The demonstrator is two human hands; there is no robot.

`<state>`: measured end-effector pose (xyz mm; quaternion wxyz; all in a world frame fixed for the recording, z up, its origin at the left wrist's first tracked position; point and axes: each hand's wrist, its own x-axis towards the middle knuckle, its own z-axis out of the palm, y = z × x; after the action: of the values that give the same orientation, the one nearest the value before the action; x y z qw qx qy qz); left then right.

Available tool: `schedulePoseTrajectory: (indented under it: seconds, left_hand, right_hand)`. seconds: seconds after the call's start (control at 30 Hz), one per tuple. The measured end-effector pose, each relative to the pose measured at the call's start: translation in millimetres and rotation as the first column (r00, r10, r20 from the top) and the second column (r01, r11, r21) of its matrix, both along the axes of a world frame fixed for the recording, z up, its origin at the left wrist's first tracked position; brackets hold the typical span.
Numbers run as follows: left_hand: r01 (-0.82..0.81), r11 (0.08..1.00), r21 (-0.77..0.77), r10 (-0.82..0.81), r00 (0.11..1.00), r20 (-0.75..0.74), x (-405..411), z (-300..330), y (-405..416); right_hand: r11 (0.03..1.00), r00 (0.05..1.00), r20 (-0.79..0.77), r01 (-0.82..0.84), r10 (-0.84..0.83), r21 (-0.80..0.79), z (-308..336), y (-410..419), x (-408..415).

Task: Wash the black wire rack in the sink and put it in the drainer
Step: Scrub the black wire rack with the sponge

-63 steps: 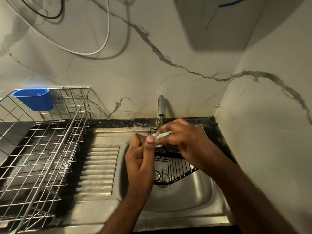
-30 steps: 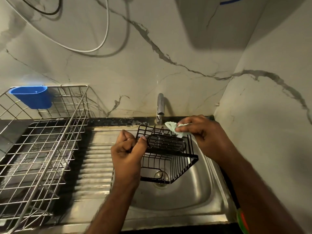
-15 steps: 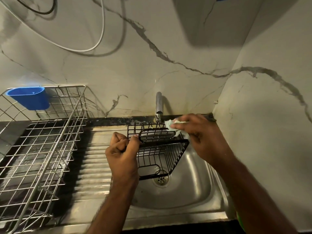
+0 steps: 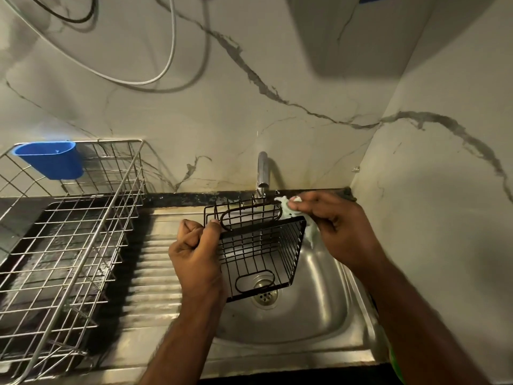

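Two hands are engaged over the round stainless-steel sink bowl (image 4: 313, 309). The black wire rack (image 4: 259, 247), a box-shaped basket of thin coated rods with oval loops on two faces, is held tilted above the drain, clear of the bowl. Its left edge is clamped in the closed left hand (image 4: 195, 252), thumb pressed on the top rod. A pale, wet, crumpled scrub cloth (image 4: 288, 211) is pinched in the right hand (image 4: 334, 226) against the rack's far-right corner, just beside the chrome tap spout (image 4: 262, 173).

Scrubbing is judged the step in hand. Each rod is best wiped along its length, the rack being turned so joints and corners are reached. Thin wet wire is probably slippery; a firm hold is advised.

The silver wire drainer (image 4: 69, 240), with blue plastic cup (image 4: 51, 159), waits well apart at left.
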<state>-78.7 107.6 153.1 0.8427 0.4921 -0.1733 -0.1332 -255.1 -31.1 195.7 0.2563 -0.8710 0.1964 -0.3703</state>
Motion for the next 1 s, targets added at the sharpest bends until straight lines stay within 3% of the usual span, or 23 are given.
schedulePoseTrajectory:
  seconds: [0.13,0.3,0.47,0.63,0.73,0.8,0.9,1.0]
  left_hand:
    - [-0.008,1.0,-0.006,0.008,0.995,-0.099,4,0,1]
    - [0.031,0.999,-0.02,-0.035,0.973,-0.228,9,5,-1]
    - [0.038,0.999,0.006,-0.034,0.938,-0.344,5,8,-2]
    - [0.059,0.997,-0.048,-0.074,0.878,-0.472,4,14,-4]
    - [0.137,0.99,0.012,-0.124,0.925,-0.36,3,8,-2]
    - [0.203,0.958,0.204,-0.151,0.958,-0.244,4,2,-2]
    - [0.101,0.828,0.552,-0.111,0.994,-0.015,-2,-2,-6]
    - [-0.134,0.806,0.576,0.041,0.984,0.172,-29,2,-2]
  right_hand:
    - [0.979,0.983,-0.023,0.186,-0.185,0.087,-8,-4,-2]
    - [0.85,0.982,-0.111,0.187,-0.151,0.493,-13,16,10]
    - [0.878,0.983,-0.082,0.186,-0.167,0.441,-14,21,14]
    - [0.796,0.988,0.034,0.1,-0.15,0.597,5,30,20]
    - [0.594,0.976,0.071,0.067,-0.207,0.802,19,32,20]
    - [0.524,0.978,0.042,0.073,-0.205,0.849,22,30,18]
    - [0.514,0.986,0.011,0.078,-0.168,0.854,21,30,18]
    - [0.548,0.986,-0.026,0.113,-0.164,0.829,11,35,24]
